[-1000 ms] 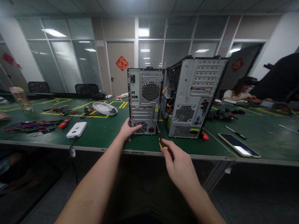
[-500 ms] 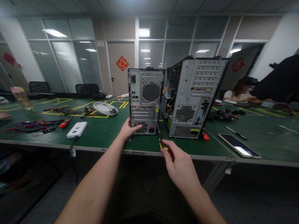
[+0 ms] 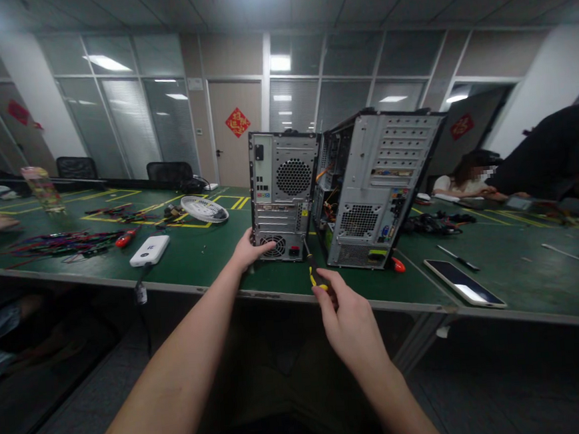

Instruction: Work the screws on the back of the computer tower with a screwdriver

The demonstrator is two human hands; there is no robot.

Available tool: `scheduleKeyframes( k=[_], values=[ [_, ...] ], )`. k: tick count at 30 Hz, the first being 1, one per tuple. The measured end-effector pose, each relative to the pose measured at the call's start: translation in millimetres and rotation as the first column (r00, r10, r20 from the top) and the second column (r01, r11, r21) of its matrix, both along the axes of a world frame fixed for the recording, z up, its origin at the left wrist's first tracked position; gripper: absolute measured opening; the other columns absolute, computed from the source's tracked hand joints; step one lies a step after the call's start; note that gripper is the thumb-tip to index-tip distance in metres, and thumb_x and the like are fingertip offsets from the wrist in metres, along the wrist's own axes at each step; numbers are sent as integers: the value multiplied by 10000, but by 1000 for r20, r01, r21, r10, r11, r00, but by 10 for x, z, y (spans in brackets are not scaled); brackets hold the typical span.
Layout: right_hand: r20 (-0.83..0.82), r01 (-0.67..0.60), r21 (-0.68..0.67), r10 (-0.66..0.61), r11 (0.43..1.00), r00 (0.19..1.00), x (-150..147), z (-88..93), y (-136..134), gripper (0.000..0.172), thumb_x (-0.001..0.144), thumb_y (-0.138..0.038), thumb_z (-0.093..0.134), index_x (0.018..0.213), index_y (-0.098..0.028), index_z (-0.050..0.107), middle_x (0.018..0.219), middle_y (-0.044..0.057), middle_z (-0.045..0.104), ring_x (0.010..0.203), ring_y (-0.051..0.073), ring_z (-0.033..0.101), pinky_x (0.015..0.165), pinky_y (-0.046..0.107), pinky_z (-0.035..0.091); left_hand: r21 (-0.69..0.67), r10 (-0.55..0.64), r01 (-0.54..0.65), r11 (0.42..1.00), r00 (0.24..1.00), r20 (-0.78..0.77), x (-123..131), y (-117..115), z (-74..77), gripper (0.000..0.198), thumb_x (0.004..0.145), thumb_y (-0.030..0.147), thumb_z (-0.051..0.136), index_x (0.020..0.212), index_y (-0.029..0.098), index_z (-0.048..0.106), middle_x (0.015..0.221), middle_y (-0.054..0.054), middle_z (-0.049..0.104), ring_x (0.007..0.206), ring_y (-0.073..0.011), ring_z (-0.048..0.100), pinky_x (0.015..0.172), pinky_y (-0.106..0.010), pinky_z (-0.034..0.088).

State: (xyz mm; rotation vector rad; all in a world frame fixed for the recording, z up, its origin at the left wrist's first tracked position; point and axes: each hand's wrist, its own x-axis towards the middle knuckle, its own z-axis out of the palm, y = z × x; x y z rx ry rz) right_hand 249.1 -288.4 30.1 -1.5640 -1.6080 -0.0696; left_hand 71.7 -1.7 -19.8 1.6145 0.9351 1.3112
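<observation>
At tbl: 2 PC cases, 1 screwdriver in R hand.

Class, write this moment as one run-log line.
Left hand: against smaller computer case, lower left | Right hand: holding screwdriver, tip near smaller case's lower right | Larger case: upright alongside

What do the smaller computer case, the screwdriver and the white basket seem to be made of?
Smaller computer case: probably sheet metal with a dull grey finish, judging by its punched vent holes.
Screwdriver: likely a plastic or rubber handle, black and yellow; the shaft is too small to tell.
White basket: probably plastic, from its uniform white, slotted wall.
</observation>
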Motion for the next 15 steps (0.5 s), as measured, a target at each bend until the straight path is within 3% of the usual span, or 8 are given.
scheduleKeyframes(
  k=[7,15],
  values=[
    [68,-23,-27,24,999,997,10,-39,5,337,1020,-267,578,1307,-199,739,1123,115,805,952,282,771,884,397,591,20,-1,1,1000,1000,13,16,-55,32,865,623,497,1016,1353,199,659,1347,-154,763,1253,-330,723,1152,-495,522],
    [-32,14,-21,-15,1000,999,-2,-6,4,337,1050,-326,543,1318,-195,699,991,99,813,837,262,770,802,361,584,8,12,-12,1000,1000,-2,6,-73,53,882,625,487,1017,1375,204,649,1370,-156,752,1269,-331,714,1154,-493,520]
  ],
)
